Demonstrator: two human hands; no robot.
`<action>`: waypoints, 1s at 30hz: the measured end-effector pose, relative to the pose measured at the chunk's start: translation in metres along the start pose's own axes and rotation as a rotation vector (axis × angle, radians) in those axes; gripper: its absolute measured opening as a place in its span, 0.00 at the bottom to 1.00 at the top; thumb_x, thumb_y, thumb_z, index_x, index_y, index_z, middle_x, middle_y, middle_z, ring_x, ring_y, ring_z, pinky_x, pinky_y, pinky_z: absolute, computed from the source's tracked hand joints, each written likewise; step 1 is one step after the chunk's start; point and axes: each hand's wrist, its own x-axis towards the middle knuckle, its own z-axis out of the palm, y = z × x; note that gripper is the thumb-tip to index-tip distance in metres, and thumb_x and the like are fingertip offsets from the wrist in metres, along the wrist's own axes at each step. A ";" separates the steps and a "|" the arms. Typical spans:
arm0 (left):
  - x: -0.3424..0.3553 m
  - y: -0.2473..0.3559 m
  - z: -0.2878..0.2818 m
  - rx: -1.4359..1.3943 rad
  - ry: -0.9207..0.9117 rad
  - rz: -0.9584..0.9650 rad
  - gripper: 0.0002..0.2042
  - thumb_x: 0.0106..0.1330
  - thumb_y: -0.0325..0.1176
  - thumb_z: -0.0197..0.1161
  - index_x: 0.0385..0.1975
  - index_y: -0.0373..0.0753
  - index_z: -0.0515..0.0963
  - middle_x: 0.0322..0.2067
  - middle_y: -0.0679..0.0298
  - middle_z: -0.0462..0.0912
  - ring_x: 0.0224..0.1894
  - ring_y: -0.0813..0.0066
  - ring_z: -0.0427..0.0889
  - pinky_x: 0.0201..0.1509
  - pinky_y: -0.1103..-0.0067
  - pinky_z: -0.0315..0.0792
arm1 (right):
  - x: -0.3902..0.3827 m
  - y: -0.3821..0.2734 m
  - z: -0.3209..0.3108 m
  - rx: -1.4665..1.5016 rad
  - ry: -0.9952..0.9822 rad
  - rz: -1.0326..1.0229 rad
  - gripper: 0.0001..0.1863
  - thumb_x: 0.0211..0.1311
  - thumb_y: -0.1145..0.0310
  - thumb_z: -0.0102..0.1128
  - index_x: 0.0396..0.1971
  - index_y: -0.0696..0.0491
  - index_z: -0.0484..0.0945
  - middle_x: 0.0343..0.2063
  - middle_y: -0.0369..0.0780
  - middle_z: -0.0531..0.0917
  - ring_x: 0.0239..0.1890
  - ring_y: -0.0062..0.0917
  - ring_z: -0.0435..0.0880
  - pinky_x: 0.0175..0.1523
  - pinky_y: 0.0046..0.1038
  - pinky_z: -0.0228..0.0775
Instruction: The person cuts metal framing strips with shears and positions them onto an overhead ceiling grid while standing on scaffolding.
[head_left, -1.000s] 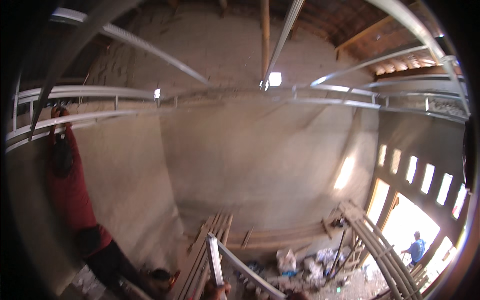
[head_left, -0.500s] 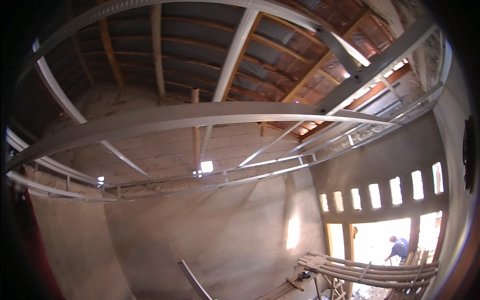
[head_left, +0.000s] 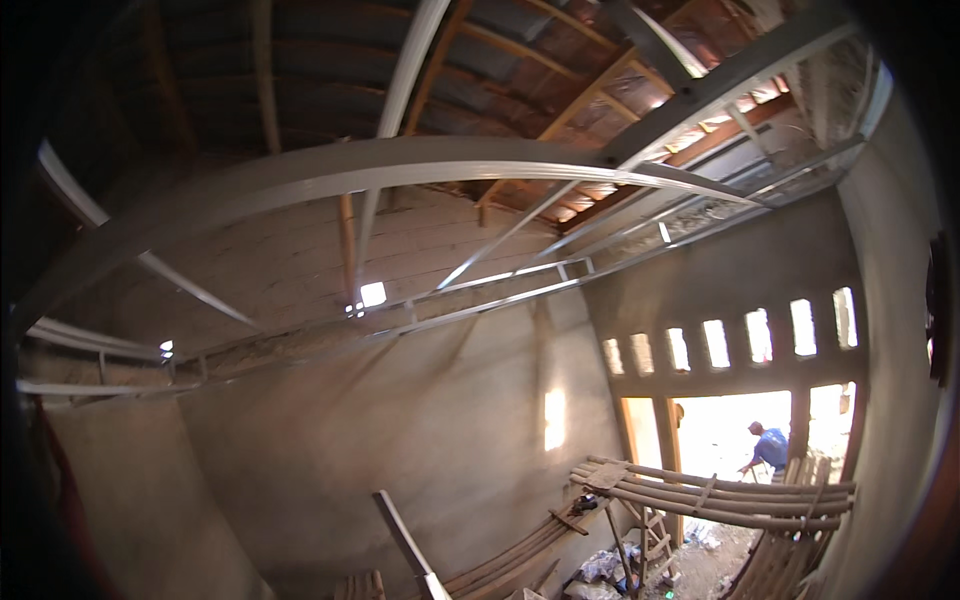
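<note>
Slanting upward, metal channel (head_left: 405, 541), overhead frame (head_left: 450, 158)

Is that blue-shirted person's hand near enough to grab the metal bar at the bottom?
Probably not: the person in blue seems to be outside, the metal bar is inside, and a bamboo platform crosses before the doorway.
</note>
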 end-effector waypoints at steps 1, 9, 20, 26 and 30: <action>-0.006 0.000 -0.014 0.006 0.025 -0.005 0.26 0.52 0.35 0.74 0.50 0.35 0.72 0.45 0.56 0.79 0.44 0.63 0.80 0.52 0.67 0.75 | 0.006 -0.003 0.004 0.015 -0.015 -0.002 0.14 0.64 0.59 0.63 0.34 0.55 0.85 0.28 0.41 0.86 0.28 0.32 0.84 0.32 0.33 0.76; -0.046 -0.043 -0.003 0.035 0.021 0.002 0.30 0.54 0.39 0.75 0.54 0.35 0.71 0.49 0.56 0.78 0.49 0.63 0.78 0.55 0.67 0.73 | 0.039 -0.009 0.005 0.174 -0.029 0.071 0.14 0.65 0.58 0.64 0.35 0.55 0.85 0.28 0.41 0.86 0.27 0.31 0.84 0.30 0.32 0.76; -0.089 -0.073 -0.013 0.113 0.190 0.013 0.35 0.55 0.44 0.76 0.60 0.36 0.70 0.55 0.56 0.77 0.54 0.64 0.76 0.60 0.67 0.70 | 0.087 -0.018 0.061 0.296 -0.272 0.048 0.15 0.66 0.57 0.64 0.35 0.55 0.86 0.27 0.40 0.86 0.25 0.30 0.83 0.27 0.32 0.75; -0.108 -0.087 -0.012 0.145 0.231 -0.004 0.37 0.56 0.47 0.76 0.63 0.36 0.69 0.58 0.56 0.76 0.58 0.64 0.75 0.63 0.67 0.69 | 0.083 -0.009 0.078 0.372 -0.322 0.098 0.15 0.67 0.56 0.65 0.35 0.55 0.86 0.26 0.40 0.85 0.23 0.29 0.83 0.25 0.32 0.75; -0.128 -0.101 -0.010 0.158 0.262 -0.024 0.39 0.57 0.49 0.77 0.65 0.36 0.69 0.60 0.56 0.76 0.60 0.65 0.75 0.65 0.67 0.68 | 0.070 0.013 0.086 0.450 -0.341 0.168 0.15 0.67 0.56 0.65 0.35 0.55 0.86 0.26 0.40 0.85 0.23 0.29 0.83 0.24 0.32 0.74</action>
